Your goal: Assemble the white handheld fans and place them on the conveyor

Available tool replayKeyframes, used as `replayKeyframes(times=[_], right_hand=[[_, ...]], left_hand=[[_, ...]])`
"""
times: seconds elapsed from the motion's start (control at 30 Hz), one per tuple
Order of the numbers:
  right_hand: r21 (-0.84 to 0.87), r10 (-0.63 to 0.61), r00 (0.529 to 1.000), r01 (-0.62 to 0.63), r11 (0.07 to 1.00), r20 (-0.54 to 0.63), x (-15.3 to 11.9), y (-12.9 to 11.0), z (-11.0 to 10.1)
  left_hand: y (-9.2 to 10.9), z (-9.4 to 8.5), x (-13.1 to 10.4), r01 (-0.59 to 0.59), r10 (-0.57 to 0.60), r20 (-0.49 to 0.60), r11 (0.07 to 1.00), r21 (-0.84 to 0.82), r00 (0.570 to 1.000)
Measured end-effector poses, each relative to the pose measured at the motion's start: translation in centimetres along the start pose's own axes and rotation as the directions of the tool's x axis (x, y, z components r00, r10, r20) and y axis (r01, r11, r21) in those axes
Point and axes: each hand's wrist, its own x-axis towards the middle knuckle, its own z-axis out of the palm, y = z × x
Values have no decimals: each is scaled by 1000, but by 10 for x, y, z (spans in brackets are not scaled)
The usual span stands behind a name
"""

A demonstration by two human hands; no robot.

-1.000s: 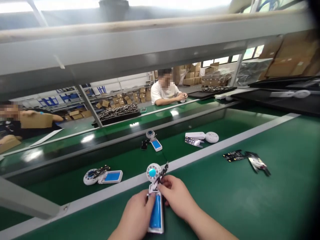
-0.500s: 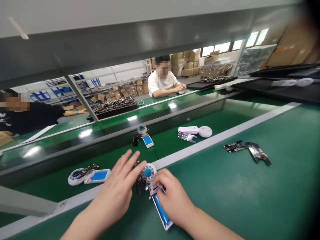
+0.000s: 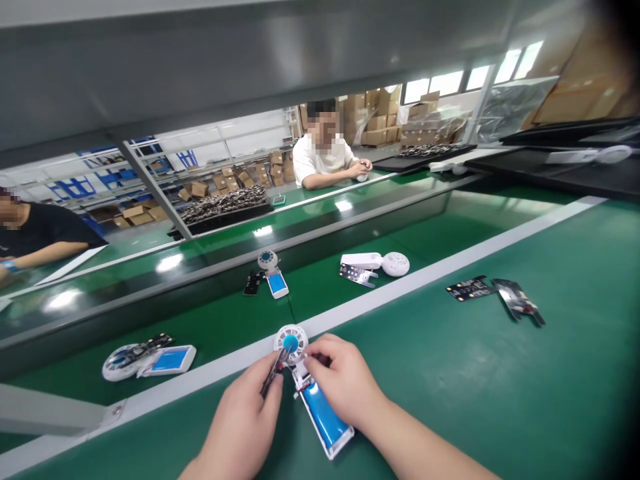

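Observation:
An open white handheld fan (image 3: 320, 413) with a blue battery and a round head with a blue hub lies on the green bench in front of me. My right hand (image 3: 343, 383) presses on its neck, just below the head. My left hand (image 3: 245, 420) pinches a small dark circuit board (image 3: 274, 375) beside the fan head, tilted on edge.
On the conveyor belt lie three more open fans (image 3: 150, 357) (image 3: 273, 277) (image 3: 373, 265). Loose circuit boards (image 3: 495, 297) rest on the bench at right. Two other people sit across the line, near trays of parts (image 3: 225, 208) and stacked cartons.
My left hand went from the fan body, reached out open over the belt edge, and now grips the small circuit board. The fan has turned, with its handle pointing to the lower right.

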Motion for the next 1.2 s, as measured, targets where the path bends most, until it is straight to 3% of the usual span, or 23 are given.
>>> replayKeyframes(times=[0.07,0.1,0.17,0.23,0.3,0.5,0.87,1.2], right_hand=[[93,-49,998,44,995,42,-3,1,-1],[128,-62,996,54,990,57,-5,1,-2],[150,-48,997,38,988,61,-7,2,-2],[149,-14,999,9,989,34,-9,2,0],[129,-12,1000,12,992,-4,-10,0,3],[-16,-109,991,108,994,-75,-18,-9,6],[15,-69,997,70,997,-44,-23,-12,7],[-51,-66,998,65,997,-17,-26,-14,6]], left_hand=[[9,7,-4,242,-233,64,932,-269,970],[11,11,-5,277,-271,67,901,-334,960],[11,16,-7,196,-213,-13,922,-335,977],[10,19,-10,45,-72,-100,968,-245,992],[9,20,-13,-38,16,-115,980,-196,993],[13,25,-16,-115,95,-133,981,-157,987],[13,26,-15,-332,336,-221,942,57,915],[10,26,-17,-387,393,-211,919,68,895]])
